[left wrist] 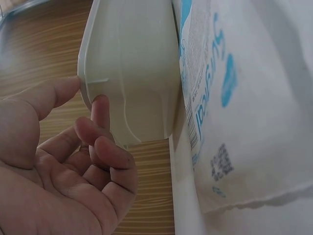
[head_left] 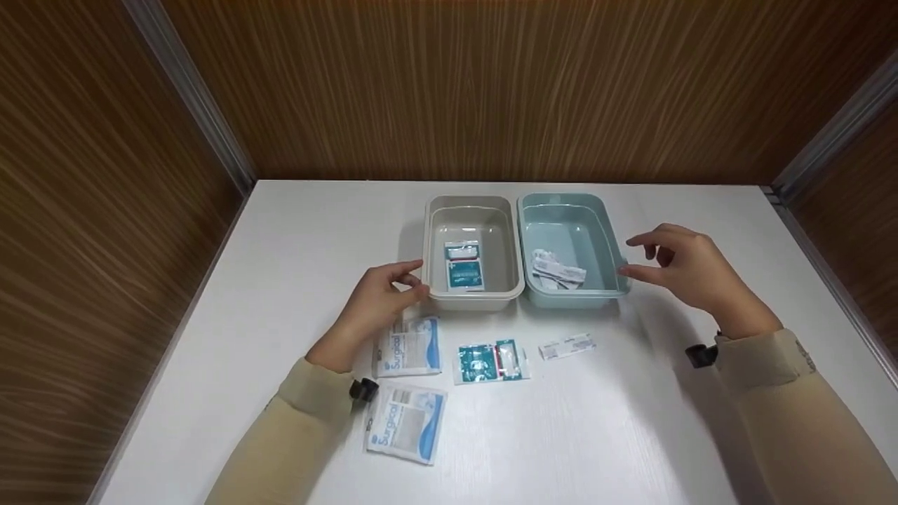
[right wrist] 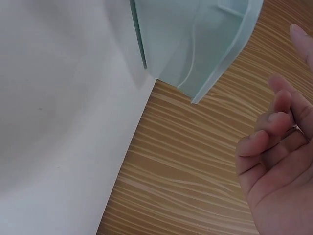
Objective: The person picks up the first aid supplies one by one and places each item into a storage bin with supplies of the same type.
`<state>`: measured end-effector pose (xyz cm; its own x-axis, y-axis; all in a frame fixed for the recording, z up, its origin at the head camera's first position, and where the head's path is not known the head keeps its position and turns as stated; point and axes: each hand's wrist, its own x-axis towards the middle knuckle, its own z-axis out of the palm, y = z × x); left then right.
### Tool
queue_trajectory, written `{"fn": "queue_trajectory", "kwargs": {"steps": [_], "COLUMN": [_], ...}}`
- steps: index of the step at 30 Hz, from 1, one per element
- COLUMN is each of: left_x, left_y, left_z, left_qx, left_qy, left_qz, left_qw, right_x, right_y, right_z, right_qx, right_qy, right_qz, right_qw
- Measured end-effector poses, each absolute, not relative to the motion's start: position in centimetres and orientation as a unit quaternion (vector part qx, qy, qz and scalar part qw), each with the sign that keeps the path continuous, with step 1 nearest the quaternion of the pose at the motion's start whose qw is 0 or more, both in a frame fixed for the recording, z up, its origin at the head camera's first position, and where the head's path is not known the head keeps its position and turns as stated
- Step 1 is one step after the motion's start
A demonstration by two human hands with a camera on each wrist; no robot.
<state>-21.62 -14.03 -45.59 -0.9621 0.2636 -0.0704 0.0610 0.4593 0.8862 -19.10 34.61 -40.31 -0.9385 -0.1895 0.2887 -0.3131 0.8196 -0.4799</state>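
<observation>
"Beige bin: where is it?"

"On the table, just beside the blue bin, with a teal packet inside. The left hand touches its rim; I can't tell whether it pinches."

"And the right hand?"

"Released, loosely bent, near the blue bin's outer rim. White strips lie in that one."

"Nearer the person?"

"Two Surgical packs, another packet, one strip."

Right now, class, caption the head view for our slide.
Hands flank a beige bin and a blue bin; packets lie inside both.
</observation>
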Motion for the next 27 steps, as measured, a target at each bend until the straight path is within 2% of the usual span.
{"fn": "queue_trajectory", "kwargs": {"steps": [13, 18, 27], "left_x": [-21.6, -21.7, -21.5], "left_y": [-13.9, -13.8, -13.9], "left_z": [-45.5, -45.2, -45.4], "left_qx": [0.1, 0.095, 0.097], "left_qy": [0.848, 0.85, 0.849], "left_qz": [0.512, 0.51, 0.51], "left_qw": [0.093, 0.094, 0.094], "right_x": [-15.9, -14.9, -13.6], "right_y": [33.4, 32.9, 32.3], "right_z": [-40.3, -41.1, -43.5], "right_qx": [0.18, 0.198, 0.208], "right_qy": [-0.919, -0.914, -0.91], "right_qz": [0.311, 0.318, 0.337], "right_qw": [0.159, 0.158, 0.124]}}
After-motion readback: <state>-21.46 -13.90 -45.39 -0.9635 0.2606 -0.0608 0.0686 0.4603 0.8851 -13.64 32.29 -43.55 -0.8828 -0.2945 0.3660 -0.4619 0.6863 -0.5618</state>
